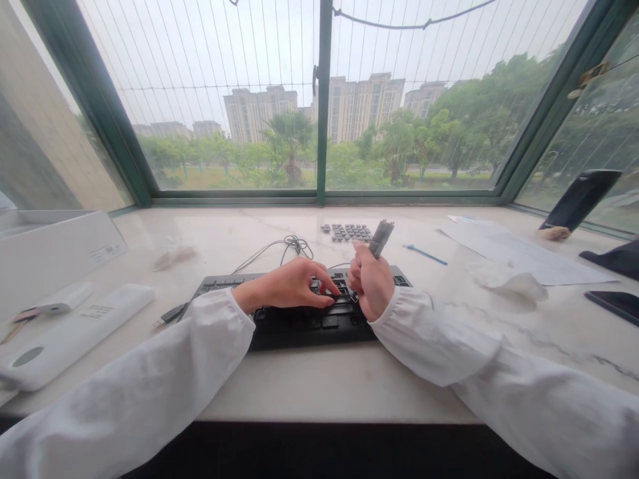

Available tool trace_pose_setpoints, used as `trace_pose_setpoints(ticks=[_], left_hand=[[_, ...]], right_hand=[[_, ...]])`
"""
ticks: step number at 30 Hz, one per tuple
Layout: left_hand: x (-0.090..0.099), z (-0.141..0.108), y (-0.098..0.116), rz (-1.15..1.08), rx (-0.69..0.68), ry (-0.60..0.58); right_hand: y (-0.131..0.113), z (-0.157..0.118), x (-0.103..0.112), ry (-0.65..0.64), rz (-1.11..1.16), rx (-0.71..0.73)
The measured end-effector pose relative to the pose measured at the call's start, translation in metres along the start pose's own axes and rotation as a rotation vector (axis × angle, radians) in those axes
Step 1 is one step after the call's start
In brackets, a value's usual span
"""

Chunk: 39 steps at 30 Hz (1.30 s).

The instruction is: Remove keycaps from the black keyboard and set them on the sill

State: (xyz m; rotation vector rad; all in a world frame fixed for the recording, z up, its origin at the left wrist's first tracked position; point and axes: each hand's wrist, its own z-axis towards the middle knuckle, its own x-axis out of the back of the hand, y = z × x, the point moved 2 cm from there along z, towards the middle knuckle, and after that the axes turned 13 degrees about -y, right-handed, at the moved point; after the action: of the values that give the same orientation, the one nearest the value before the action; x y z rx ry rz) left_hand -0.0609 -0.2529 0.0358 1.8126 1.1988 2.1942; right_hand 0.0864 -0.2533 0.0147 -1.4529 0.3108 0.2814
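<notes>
The right hand (370, 283) is fisted around a grey tool (381, 238), its long axis tilted up and away over the keyboard (299, 324). The left hand (292, 285) lies on the keys, fingers pressed together.

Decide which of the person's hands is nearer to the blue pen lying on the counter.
Right. The right hand, gripping a grey tool, sits just left of the blue pen; the left hand rests on the keyboard, farther left.

No legible text or labels
</notes>
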Motion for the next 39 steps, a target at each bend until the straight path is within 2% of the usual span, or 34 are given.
trace_pose_setpoints(ticks=[7, 12, 14, 17, 25, 39], left_hand=[[0.0, 0.001, 0.0, -0.018, 0.027, -0.007], [-0.002, 0.003, -0.006, -0.073, 0.049, 0.013], [-0.003, 0.004, -0.009, -0.102, 0.066, 0.02], [-0.005, 0.004, -0.011, -0.122, 0.079, 0.047], [-0.007, 0.004, -0.009, -0.118, 0.11, 0.095], [-0.008, 0.006, -0.012, -0.143, 0.104, 0.129]], right_hand=[[0.006, 0.0, -0.004, -0.062, -0.015, 0.026], [0.004, -0.009, -0.009, -0.32, -0.182, 0.21], [0.003, -0.014, -0.01, -0.38, -0.232, 0.249], [0.001, -0.017, -0.01, -0.385, -0.276, 0.285], [0.002, -0.02, -0.011, -0.371, -0.57, 0.386], [0.002, -0.022, -0.012, -0.373, -0.656, 0.476]])
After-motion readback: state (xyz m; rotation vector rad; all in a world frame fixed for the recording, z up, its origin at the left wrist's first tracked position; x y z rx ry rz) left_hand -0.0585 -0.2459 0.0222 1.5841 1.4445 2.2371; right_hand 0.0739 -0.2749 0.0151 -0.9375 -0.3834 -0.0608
